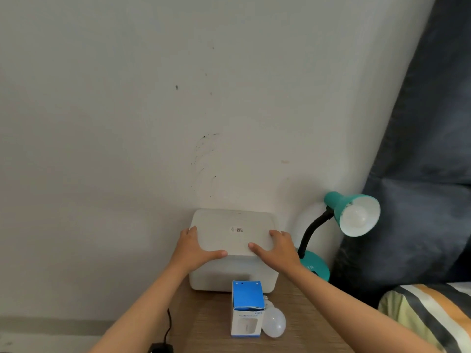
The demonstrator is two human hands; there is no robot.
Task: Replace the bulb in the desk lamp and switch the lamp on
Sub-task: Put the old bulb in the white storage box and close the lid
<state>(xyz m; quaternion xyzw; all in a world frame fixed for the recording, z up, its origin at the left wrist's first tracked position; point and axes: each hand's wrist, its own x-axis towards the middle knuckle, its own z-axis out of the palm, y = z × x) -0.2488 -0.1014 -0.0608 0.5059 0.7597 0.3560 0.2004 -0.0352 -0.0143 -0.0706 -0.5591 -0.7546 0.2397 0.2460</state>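
We see two bare hands on a big white box that sits on the brown bench by the wall. The left hand grips the box's left side and the right hand grips its right side; the fingers of both hands are spread flat on the lid. The green desk lamp stands just right of the box, with a white bulb inside its shade. Nearer to us stands a small blue and white bulb box, and a loose bulb lies touching its right side. A black cord hangs at the bench's left edge. A striped bed cover shows at right.
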